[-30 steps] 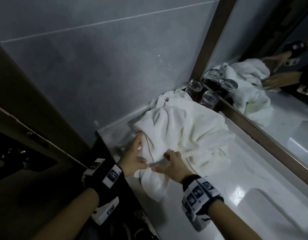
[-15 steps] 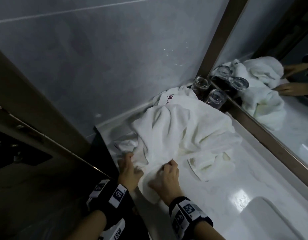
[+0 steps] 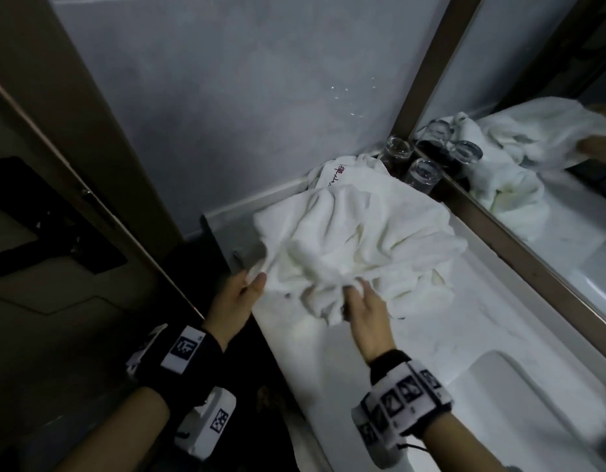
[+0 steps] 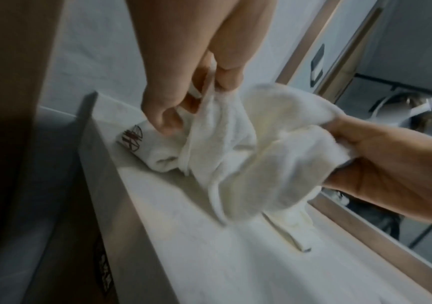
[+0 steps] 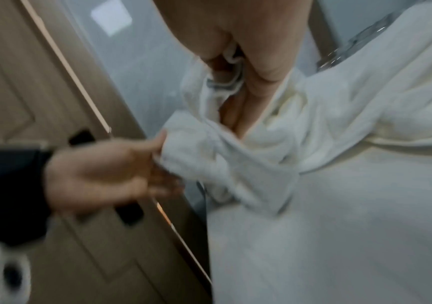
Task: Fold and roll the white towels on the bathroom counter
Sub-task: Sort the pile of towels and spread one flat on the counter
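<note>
A crumpled white towel lies heaped on the white counter near the wall corner. My left hand pinches its near-left edge between thumb and fingers, which the left wrist view also shows. About a hand's width to the right, my right hand grips a bunched fold of the same towel, with its fingers curled into the cloth. The gripped part hangs a little above the counter. A second white towel with red embroidered characters lies behind the heap.
Two upturned glasses stand in the back corner by the mirror, which reflects the towels. A sink basin is sunk into the counter at the right. A brown door stands at the left. A toilet-paper roll is low left.
My hands have drawn apart along the towel's near edge, and the cloth between them has risen off the counter. The view has tilted.
</note>
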Motion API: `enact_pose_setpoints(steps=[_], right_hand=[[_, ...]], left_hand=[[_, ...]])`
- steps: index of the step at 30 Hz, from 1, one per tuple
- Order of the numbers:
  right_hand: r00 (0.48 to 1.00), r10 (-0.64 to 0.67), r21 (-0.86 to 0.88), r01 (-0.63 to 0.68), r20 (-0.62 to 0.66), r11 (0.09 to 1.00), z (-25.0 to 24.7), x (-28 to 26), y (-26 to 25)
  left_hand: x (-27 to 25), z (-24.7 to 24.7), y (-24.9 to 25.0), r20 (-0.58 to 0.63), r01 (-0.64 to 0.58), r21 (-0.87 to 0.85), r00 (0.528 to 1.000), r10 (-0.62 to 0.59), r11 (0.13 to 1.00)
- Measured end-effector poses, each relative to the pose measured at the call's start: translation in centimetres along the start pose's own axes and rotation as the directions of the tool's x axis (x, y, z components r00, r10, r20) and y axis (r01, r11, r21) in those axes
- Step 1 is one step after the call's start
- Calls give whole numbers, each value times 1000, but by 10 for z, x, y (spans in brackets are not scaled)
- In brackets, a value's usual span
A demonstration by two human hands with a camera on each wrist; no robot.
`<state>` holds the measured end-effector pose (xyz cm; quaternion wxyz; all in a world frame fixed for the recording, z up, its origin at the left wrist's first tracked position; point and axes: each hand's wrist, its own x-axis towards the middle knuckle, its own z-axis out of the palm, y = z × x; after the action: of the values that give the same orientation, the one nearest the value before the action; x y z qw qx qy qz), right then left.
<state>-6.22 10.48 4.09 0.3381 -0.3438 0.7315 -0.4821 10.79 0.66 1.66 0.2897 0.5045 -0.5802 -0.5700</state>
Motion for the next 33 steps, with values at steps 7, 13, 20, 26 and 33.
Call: enact_pose_setpoints(steps=[7, 13, 20, 26, 33], right_hand=[[913, 188, 442, -10, -361, 897, -59, 2, -33], [909, 303, 572, -92, -286, 815, -67, -23, -7], [990, 125, 154, -115, -60, 981, -61, -45, 15], [998, -23, -538, -7, -50, 843, -71, -59, 34], [988, -153, -486, 125, -20, 865, -75, -71, 30]], left_hand=[[-22, -37, 10, -156, 55, -58, 986, -64, 997], [-68, -36, -4, -12, 199, -444, 974, -228, 874], [-98, -34, -25, 318, 61, 36, 946, -69, 998], [-114, -37, -50, 227, 108, 293, 957, -179, 950], [-122, -50, -44, 263, 366, -50, 902, -342, 929]])
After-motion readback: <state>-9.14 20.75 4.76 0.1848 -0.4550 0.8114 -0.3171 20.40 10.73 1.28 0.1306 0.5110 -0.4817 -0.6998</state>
